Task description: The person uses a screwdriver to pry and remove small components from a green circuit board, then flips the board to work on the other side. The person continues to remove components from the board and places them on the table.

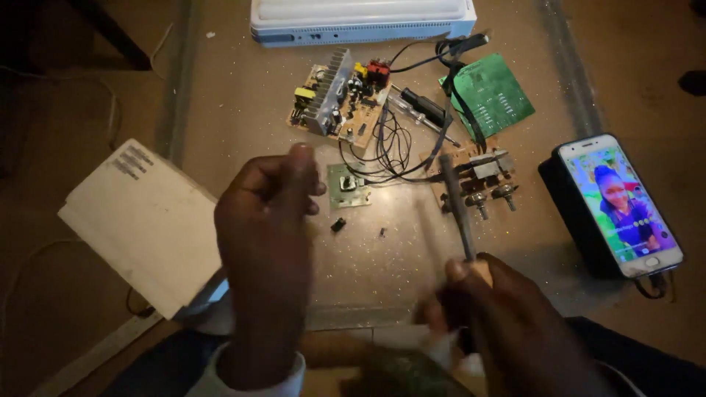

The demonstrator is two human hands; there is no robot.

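The left hand (266, 242) is up in the middle of the view, fingers curled with the thumb pressed to them, and it's hard to tell if anything tiny is pinched in there. The right hand (507, 323) sits near and to the right, wrapped tight around the handle of a tool (456, 206) whose dark shaft points away toward a small board with knobs (482, 180). Just past the left hand lies a small square board (347, 185), wires looping from it to the bigger board with a heatsink (338, 103). A green board (494, 94) sits far right, a lit phone (621, 202) at the right edge, and a white box (140, 220) on the left.
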